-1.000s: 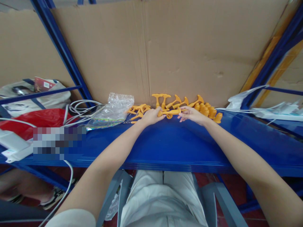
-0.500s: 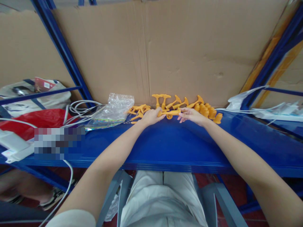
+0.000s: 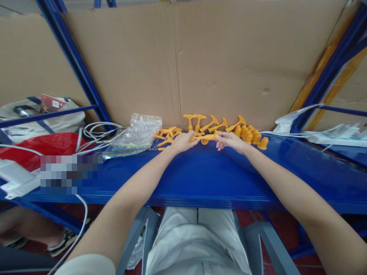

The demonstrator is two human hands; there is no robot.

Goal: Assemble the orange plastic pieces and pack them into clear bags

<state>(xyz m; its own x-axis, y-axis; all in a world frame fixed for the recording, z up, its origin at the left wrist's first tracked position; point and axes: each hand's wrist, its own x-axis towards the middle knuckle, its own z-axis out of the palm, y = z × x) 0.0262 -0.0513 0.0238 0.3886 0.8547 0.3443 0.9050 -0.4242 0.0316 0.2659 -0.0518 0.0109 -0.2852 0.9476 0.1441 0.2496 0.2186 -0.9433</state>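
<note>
Both of my hands meet over the back of the blue table, on one orange plastic hammer (image 3: 208, 136) held level between them. My left hand (image 3: 185, 141) is closed around its left end, which the fingers mostly hide. At the right end, the thumb and fingers of my right hand (image 3: 230, 140) pinch it, the other fingers curled below. Just under it shows a small round orange part (image 3: 204, 141). Several similar orange hammers (image 3: 200, 121) lean against the cardboard behind. To the right stand several orange cup-shaped parts (image 3: 263, 143); left of my left hand lies a pile of orange pieces (image 3: 169, 132).
A clear plastic bag (image 3: 143, 128) lies left of the pile, beside white cables (image 3: 99, 128) and a red bag (image 3: 43, 147). Cardboard (image 3: 229, 65) walls the back, between blue posts. A white power strip (image 3: 341, 136) is at the right. Another person's leg shows lower left.
My right hand has shifted slightly left along the hammer, closer to my left hand. My left hand keeps its hold almost unmoved.
</note>
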